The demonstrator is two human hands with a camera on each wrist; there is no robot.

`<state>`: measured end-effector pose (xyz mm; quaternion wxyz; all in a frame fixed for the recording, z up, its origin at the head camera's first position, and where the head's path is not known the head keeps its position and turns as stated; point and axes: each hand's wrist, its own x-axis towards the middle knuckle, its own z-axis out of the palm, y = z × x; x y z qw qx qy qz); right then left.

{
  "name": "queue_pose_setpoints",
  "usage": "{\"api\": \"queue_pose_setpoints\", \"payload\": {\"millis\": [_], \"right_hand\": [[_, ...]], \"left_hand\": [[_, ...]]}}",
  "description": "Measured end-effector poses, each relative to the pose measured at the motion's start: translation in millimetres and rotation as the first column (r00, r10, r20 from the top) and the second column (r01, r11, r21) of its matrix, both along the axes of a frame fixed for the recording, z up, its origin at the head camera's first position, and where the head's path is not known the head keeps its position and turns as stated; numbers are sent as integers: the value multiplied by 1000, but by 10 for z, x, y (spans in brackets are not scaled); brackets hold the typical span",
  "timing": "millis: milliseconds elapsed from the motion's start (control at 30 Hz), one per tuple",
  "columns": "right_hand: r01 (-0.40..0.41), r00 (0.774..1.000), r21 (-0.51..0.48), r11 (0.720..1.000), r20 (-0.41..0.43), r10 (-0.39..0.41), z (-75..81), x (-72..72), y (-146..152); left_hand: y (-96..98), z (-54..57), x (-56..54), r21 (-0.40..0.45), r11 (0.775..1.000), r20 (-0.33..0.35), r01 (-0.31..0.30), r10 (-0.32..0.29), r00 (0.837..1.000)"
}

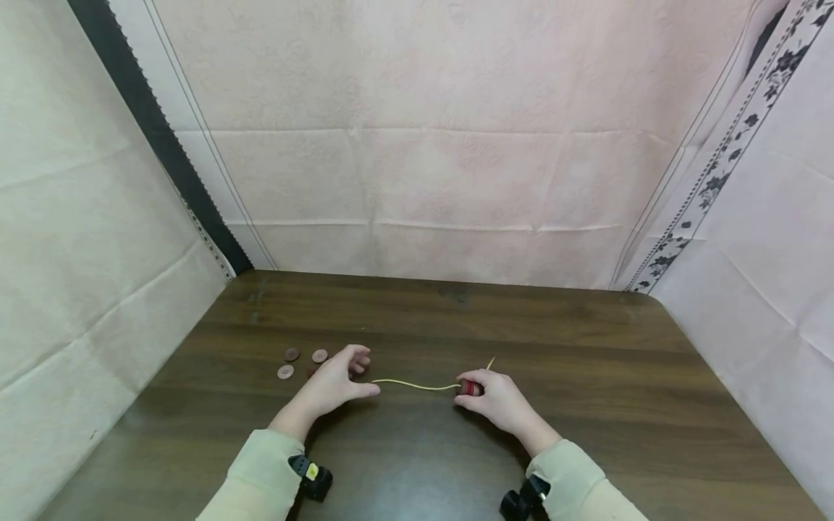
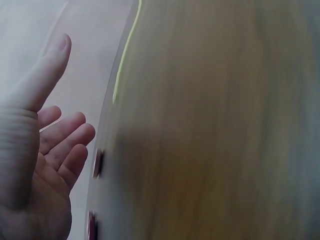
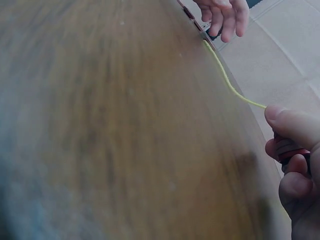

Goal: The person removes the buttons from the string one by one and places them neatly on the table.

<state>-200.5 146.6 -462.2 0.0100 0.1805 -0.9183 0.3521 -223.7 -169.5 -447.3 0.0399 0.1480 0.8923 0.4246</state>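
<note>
Apparently threading: right hand [image 1: 499, 400] pinches red stack [image 1: 471, 388] on yellow cord [image 1: 423, 388]; left hand [image 1: 332, 385], fingers apart beside cord, likely needs a button [image 1: 285, 371].

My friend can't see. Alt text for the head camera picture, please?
A person's right hand pinches a red stack with a yellow cord running leftward; the left hand is near loose buttons on a brown table.

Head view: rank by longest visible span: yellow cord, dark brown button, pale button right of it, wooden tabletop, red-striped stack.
1. Wooden tabletop
2. Yellow cord
3. Red-striped stack, partly covered
4. Dark brown button and pale button: look alike, unranked
</note>
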Motion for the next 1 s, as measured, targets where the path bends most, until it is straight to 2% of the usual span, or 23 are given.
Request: {"api": "queue_pose_setpoints", "payload": {"millis": [300, 567, 700, 1000], "right_hand": [[2, 1000, 3, 1000, 12, -2, 13, 3, 3], [-1, 1000, 3, 1000, -1, 1, 18, 10, -18], [-3, 1000, 3, 1000, -20, 3, 27, 20, -28], [-25, 999, 30, 999, -22, 26, 32, 21, -20]], "left_hand": [[180, -32, -3, 14, 1000, -11, 24, -24, 1000], [278, -37, -1, 56, 993, -15, 106, -105, 994], [315, -51, 1, 76, 989, -18, 126, -125, 992], [417, -51, 15, 101, 984, 21, 147, -150, 988]]}}
